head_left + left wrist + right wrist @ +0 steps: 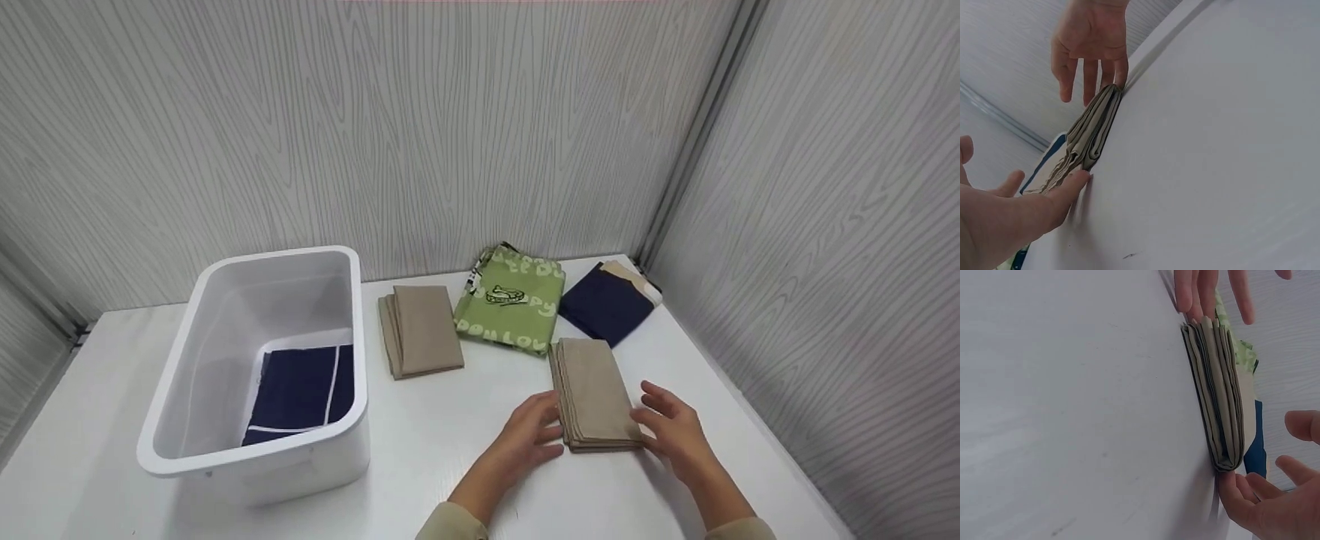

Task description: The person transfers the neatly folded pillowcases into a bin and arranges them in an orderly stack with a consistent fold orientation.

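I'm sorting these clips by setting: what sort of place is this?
Probably a staged recording booth rather than a home: a bare white table boxed in by grey wood-grain wall panels, with only folded cloths and a white plastic bin.

The near folded stack point(595, 395) is lying on the table point(420, 450), serving as landmark. The left hand point(531, 431) is touching its left edge, the right hand point(673, 429) its right. The bin point(259, 367) is sitting well to its left, holding a folded cloth point(300, 391). Behind it are lying another folded stack point(420, 330), a printed cloth point(514, 300) and a third cloth point(607, 300).
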